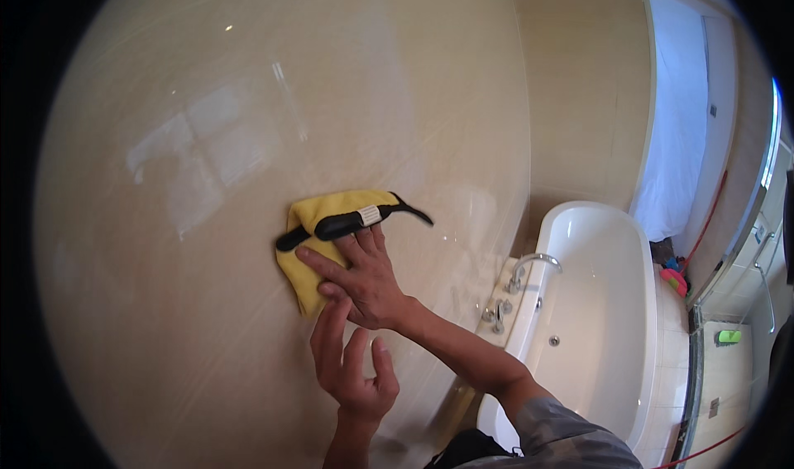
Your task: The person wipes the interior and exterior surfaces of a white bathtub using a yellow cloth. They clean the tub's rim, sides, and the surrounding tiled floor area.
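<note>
A yellow cloth (322,211) with black edging and a small white tag lies folded against a glossy beige wall (205,295). My right hand (372,280) presses it to the surface, fingers spread and fingertips partly under the black fold. One narrow black end of the cloth sticks out to the right. Just below, my left hand (356,370) is raised with its fingers apart and curled, holding nothing. Its index fingertip overlaps the right hand's thumb area in the view; whether they touch, I cannot tell.
To the right stands a white bathtub (595,283) with a curved chrome faucet (536,258) and chrome handles (498,314) on a ledge by the wall. Farther right are a pink item (673,281), a green brush (728,337) and a red hose or cord (707,227).
</note>
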### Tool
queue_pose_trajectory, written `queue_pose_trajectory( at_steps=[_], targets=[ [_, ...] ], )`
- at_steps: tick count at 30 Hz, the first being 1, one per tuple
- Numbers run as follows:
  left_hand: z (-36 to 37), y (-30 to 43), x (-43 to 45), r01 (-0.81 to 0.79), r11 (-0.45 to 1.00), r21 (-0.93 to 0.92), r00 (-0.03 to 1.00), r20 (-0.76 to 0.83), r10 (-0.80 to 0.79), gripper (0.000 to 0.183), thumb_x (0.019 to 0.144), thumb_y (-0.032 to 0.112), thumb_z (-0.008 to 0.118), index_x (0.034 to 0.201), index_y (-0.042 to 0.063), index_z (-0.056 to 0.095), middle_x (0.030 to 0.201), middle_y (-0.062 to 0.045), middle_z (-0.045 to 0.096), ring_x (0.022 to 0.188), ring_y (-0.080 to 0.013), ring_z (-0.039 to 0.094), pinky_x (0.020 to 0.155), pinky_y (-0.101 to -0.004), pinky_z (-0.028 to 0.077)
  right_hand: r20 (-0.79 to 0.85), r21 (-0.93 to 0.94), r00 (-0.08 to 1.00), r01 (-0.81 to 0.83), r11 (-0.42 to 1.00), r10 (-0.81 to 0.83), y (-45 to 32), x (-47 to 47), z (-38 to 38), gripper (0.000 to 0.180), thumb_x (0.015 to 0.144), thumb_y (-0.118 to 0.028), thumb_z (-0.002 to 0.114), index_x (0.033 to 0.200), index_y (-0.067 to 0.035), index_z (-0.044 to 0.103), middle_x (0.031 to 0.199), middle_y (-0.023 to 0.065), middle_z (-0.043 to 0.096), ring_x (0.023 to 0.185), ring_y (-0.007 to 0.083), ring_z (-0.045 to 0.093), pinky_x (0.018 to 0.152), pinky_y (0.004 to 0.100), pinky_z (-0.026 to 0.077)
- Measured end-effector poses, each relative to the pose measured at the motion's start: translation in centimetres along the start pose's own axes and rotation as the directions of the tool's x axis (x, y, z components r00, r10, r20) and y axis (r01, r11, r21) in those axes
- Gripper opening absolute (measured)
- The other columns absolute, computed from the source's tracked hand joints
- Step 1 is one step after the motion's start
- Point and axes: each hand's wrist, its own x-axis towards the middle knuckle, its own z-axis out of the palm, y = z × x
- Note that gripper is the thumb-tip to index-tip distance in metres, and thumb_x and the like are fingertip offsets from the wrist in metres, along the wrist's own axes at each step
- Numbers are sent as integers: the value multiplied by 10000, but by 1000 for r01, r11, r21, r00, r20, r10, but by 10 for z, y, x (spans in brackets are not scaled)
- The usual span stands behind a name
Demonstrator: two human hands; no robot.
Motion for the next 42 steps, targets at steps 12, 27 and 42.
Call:
queue_pose_trajectory(
  at_steps=[12,27,42],
  targets=[
    [139,-34,89,-106,991,86,991,85,99,135,843,135,641,904,14,630,1368,-255,570,1331,-478,464,1099,-600,340,-348,-123,911,-278,953,221,264,116,-64,478,1031,-277,456,1495,-167,478,1547,221,389,1441,439,318,1195,529,213],
    [207,-32,102,-43,904,425,993,116,-7,172,891,209,630,994,74,656,1449,-251,517,1423,-445,383,1186,-603,-103,-245,-30,917,-333,943,316,234,-11,-41,508,974,-228,564,1476,-161,517,1627,167,295,1501,484,180,1182,636,160],
    [195,-24,60,18,988,150,979,200,-48,106,818,109,680,899,44,658,1431,-244,534,1395,-454,418,1186,-603,130,-419,108,674,-629,770,609,448,-25,-81,518,1085,-313,350,1531,-51,382,1615,168,313,1500,328,272,1221,399,208]
  ],
)
